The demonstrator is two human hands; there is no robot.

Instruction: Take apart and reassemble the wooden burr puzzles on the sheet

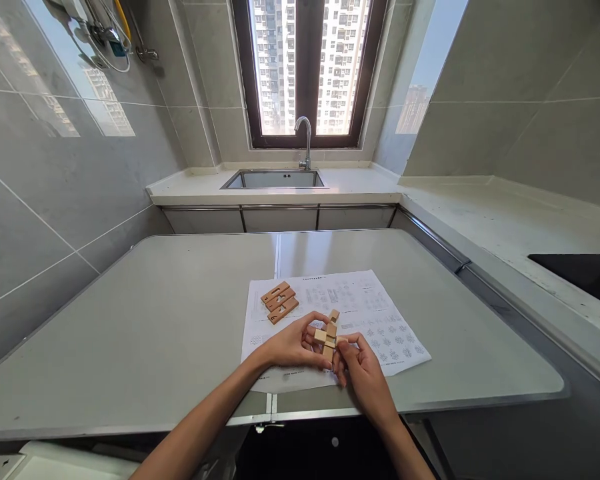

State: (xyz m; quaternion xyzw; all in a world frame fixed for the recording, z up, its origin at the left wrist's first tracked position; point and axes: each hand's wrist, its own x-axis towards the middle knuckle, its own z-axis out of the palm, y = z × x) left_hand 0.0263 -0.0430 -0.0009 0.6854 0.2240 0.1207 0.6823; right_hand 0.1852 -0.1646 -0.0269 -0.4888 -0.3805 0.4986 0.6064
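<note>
Between my two hands is a small wooden interlocking puzzle (331, 331) of pale notched blocks, held above the paper sheet. My left hand (296, 343) grips it from the left, thumb underneath and fingers behind. From the right, the fingertips of my right hand (359, 363) pinch its lower right side. Beneath them lies a white instruction sheet (316, 295) printed with rows of small drawings. On its upper left rest several flat brown wooden pieces (281, 301) with cut-outs, side by side and apart from my hands.
The pale folding table (130, 333) has a metal seam down its middle. Beyond it, a white counter (190, 190) carries a sink (275, 180) and a tap (307, 143) below a window. Another counter (530, 227) with a black panel (580, 273) runs along the right.
</note>
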